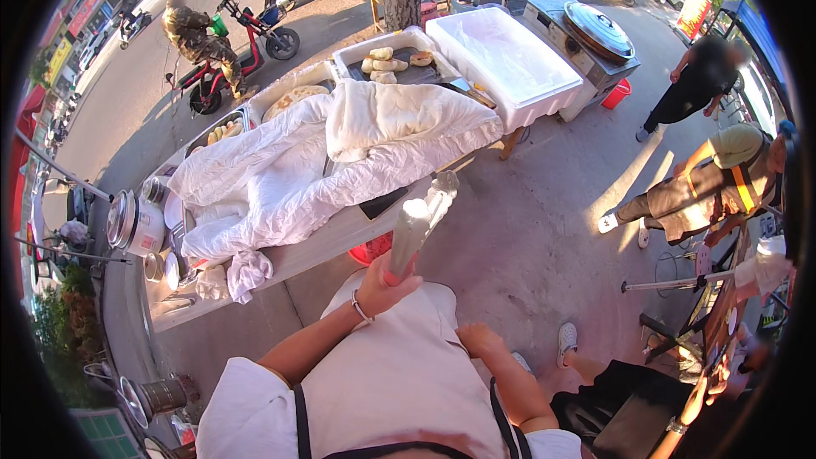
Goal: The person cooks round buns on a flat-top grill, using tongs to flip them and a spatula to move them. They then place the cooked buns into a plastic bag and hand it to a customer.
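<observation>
My left hand point(389, 287) is closed around the red handles of a pair of metal food tongs point(411, 236), whose tips point up and away from me. At the side of my light apron point(382, 370) rests my right hand point(479, 339), its fingers partly hidden at the apron's edge. Beyond the tongs, a white quilt point(287, 178) covers much of the stall table. Pale buns point(386, 64) lie in a tray past the quilt, with a knife point(468, 89) beside them. Large flatbread point(296, 99) shows in another box.
A white foam box point(510, 64) stands right of the buns, near a griddle with a metal lid point(599, 29). A rice cooker point(137, 223) is at the table's left end. People stand at right; another sits on a red scooter point(217, 70) across the table.
</observation>
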A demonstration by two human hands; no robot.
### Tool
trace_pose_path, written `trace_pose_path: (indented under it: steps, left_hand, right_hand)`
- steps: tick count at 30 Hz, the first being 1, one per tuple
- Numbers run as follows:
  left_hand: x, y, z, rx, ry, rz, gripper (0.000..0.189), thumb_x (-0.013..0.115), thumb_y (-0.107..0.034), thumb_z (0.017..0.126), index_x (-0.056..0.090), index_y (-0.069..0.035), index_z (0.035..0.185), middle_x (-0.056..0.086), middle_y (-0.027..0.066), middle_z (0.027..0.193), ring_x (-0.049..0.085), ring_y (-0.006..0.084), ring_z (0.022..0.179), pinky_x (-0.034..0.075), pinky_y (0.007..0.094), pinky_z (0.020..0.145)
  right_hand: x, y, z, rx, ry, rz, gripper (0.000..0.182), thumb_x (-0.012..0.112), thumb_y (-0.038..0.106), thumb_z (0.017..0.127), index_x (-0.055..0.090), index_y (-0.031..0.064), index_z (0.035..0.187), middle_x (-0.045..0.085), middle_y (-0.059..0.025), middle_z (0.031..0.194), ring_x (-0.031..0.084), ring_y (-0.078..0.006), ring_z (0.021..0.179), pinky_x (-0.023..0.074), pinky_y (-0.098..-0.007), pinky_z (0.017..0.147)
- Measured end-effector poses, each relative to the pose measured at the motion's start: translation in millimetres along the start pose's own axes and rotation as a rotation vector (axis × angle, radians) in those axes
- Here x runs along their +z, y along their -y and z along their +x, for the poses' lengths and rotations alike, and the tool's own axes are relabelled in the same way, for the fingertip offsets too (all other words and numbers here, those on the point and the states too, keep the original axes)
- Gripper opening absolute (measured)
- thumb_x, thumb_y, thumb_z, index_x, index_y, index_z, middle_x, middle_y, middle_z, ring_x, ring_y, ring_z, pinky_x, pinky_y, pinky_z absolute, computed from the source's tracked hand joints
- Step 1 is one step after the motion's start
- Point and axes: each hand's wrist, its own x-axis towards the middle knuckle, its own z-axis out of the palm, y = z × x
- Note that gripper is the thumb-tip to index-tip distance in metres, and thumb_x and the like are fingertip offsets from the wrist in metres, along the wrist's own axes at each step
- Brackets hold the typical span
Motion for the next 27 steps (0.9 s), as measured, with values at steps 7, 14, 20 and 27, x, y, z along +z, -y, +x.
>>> trace_pose_path:
  steps: [7, 14, 20, 27]
  left_hand:
    - [-72, 23, -12, -0.101, -0.387, -0.065, 0.022, 0.074, -0.013, 0.081, 0.06, -0.003, 0.093, 0.058, -0.0012, 0.075, 0.054, 0.0086, 0.068, 0.047, 0.0271, 0.062]
    - [-184, 103, -18, -0.192, -0.811, -0.206, 0.018, 0.075, -0.015, 0.081, 0.06, -0.005, 0.083, 0.056, -0.002, 0.064, 0.052, 0.0059, 0.054, 0.042, 0.0229, 0.048]
    - [-233, 111, 34, -0.206, -0.781, -0.188, 0.021, 0.075, -0.019, 0.084, 0.06, -0.006, 0.077, 0.054, -0.0014, 0.058, 0.049, 0.0063, 0.045, 0.038, 0.0224, 0.042]
    - [-228, 106, 122, -0.121, -0.579, -0.273, 0.014, 0.071, -0.011, 0.086, 0.059, -0.005, 0.091, 0.061, 0.0037, 0.073, 0.057, 0.0099, 0.058, 0.046, 0.0228, 0.052]
  right_hand:
    - [-33, -7, 69, 0.023, 0.178, -0.001, 0.022, 0.058, 0.018, 0.084, 0.071, 0.0052, 0.096, 0.07, -0.0206, 0.099, 0.068, -0.0372, 0.094, 0.055, -0.0473, 0.079]
    - [-137, 18, 142, -0.124, 0.158, -0.133, 0.021, 0.059, 0.015, 0.083, 0.071, 0.0091, 0.099, 0.071, -0.0147, 0.1, 0.068, -0.035, 0.097, 0.0539, -0.0483, 0.081]
    - [-213, 45, 208, -0.255, -0.074, 0.007, 0.029, 0.062, 0.02, 0.084, 0.066, 0.0091, 0.111, 0.067, -0.013, 0.107, 0.063, -0.0334, 0.102, 0.0501, -0.0456, 0.086]
    - [-266, 68, 224, -0.326, -0.194, 0.177, 0.024, 0.067, 0.017, 0.085, 0.064, 0.0051, 0.105, 0.066, -0.0117, 0.101, 0.063, -0.0334, 0.098, 0.0503, -0.0452, 0.083]
